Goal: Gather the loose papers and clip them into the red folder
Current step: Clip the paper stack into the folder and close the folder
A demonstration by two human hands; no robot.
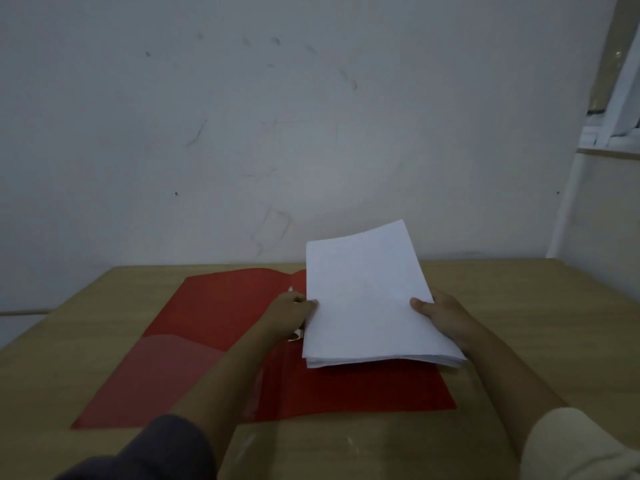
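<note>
The red folder point(211, 327) lies open and flat on the wooden table point(519, 306). A stack of white papers point(367, 296) is held above the folder's right half, its far end tilted upward. My left hand point(287, 315) grips the stack's left edge. My right hand point(443, 315) grips its right edge, thumb on top. A metal clip point(296, 336) on the folder's spine shows partly below my left hand, mostly hidden. A clear pocket point(166, 368) covers the lower part of the folder's left half.
A white wall point(242, 133) stands right behind the table's far edge. A window frame point(616, 98) is at the upper right. The table's left edge runs diagonally at the left.
</note>
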